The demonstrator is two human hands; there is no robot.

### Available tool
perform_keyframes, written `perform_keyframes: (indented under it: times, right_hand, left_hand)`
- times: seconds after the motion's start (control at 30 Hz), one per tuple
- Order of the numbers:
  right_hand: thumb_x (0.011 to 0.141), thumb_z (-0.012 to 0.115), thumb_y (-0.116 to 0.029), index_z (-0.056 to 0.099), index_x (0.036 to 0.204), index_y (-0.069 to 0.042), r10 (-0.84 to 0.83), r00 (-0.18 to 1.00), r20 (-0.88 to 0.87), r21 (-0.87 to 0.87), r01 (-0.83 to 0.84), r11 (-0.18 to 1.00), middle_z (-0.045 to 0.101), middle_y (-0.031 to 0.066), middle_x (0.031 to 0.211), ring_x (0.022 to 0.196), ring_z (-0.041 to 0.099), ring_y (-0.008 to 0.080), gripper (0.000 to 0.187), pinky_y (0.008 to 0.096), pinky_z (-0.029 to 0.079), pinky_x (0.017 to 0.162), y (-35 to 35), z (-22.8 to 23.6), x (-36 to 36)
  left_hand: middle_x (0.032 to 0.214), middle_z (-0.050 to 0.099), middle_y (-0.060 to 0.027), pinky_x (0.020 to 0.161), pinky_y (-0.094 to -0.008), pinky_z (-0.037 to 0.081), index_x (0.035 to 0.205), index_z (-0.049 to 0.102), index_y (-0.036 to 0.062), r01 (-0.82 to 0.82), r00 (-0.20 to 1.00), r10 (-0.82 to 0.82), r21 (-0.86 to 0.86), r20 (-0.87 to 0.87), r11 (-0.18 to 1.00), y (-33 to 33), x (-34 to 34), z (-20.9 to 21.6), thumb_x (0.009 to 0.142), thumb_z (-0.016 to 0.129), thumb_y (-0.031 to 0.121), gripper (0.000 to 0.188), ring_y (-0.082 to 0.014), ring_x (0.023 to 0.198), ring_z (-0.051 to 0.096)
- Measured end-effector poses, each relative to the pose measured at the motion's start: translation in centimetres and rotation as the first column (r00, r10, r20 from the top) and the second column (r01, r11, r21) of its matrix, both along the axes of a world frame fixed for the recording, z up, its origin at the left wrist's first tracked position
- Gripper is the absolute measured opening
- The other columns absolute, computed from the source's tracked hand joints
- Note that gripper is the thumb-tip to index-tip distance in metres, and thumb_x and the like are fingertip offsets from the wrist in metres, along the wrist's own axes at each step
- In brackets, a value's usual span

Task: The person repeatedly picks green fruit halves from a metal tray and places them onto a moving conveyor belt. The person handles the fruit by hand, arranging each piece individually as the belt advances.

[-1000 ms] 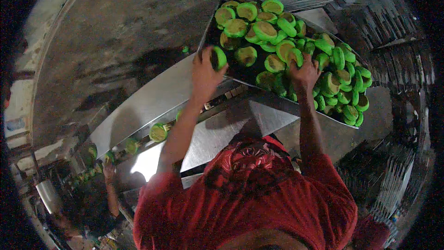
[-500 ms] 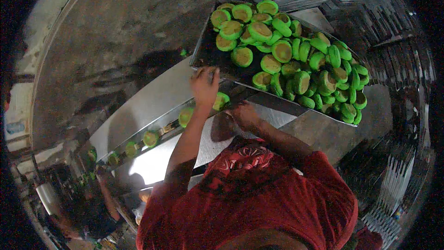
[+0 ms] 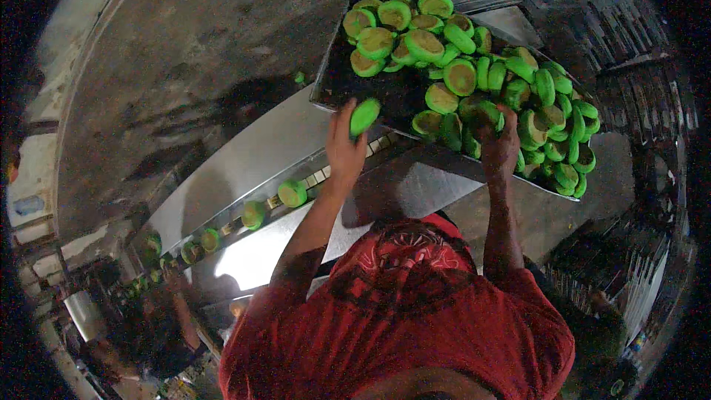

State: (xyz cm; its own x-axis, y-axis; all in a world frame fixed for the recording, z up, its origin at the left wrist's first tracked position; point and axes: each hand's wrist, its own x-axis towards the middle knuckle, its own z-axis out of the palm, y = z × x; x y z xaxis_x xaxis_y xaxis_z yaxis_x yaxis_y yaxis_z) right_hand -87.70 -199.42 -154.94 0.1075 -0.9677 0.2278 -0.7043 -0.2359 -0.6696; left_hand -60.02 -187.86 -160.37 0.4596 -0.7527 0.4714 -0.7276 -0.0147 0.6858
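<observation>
A large dark metal tray (image 3: 400,96) lies ahead of me, heaped with round green buns (image 3: 459,76) whose flat sides are brown. My left hand (image 3: 346,150) is at the tray's near left corner, its fingers closed on a tilted, slightly blurred green bun (image 3: 364,117). Over the tray's near edge reaches my right hand (image 3: 503,141), its fingers round another green bun (image 3: 486,114) among the heap. Part of that bun is hidden by the hand.
A narrow slatted conveyor (image 3: 318,176) between metal panels runs toward the lower left, carrying several spaced buns (image 3: 253,214). Another person's arm (image 3: 185,318) is beside its far end. Stacked metal trays (image 3: 629,89) stand at the right, and a bright metal surface (image 3: 255,255) borders the conveyor.
My right hand has moved from beside the conveyor up and right onto a bun in the tray. My left hand, earlier at the tray edge, now holds a bun. The conveyor buns have shifted.
</observation>
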Motion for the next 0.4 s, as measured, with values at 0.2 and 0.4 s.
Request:
perform_keyframes:
  times: [0.2, 0.4]
  right_hand:
    - [0.077, 0.063, -0.009, 0.047, 0.124, -0.005, 0.448, 0.851, 0.275, 0.05, -0.477, 0.877, 0.058, 0.0179, 0.112, 0.1, 0.061, 0.0355, 0.049, 0.0392, 0.049, 0.088, 3.5, -1.5, 8.1]
    - [0.081, 0.073, -0.025, 0.04, 0.129, -0.01, 0.643, 0.745, -0.179, 0.448, -0.52, 0.727, 0.057, 0.023, 0.123, 0.106, 0.061, 0.0414, 0.06, 0.048, 0.049, 0.088, 6.6, -10.2, 15.3]
  left_hand:
    - [0.114, 0.064, -0.0176, 0.094, -0.0436, 0.047, 0.11, 0.067, 0.0054, -0.109, 0.92, -0.076, 0.437, 0.385, 0.893, 9.9, 1.4, -6.7, 0.076, 0.07, 0.012, 0.035, -0.036, 0.108, 0.06]
    - [0.098, 0.069, -0.0164, 0.084, -0.045, 0.049, 0.099, 0.07, 0.0078, -0.156, 0.987, 0.158, 0.087, -0.018, 0.984, 1.0, 4.4, -0.7, 0.079, 0.075, 0.024, 0.026, -0.0357, 0.091, 0.065]
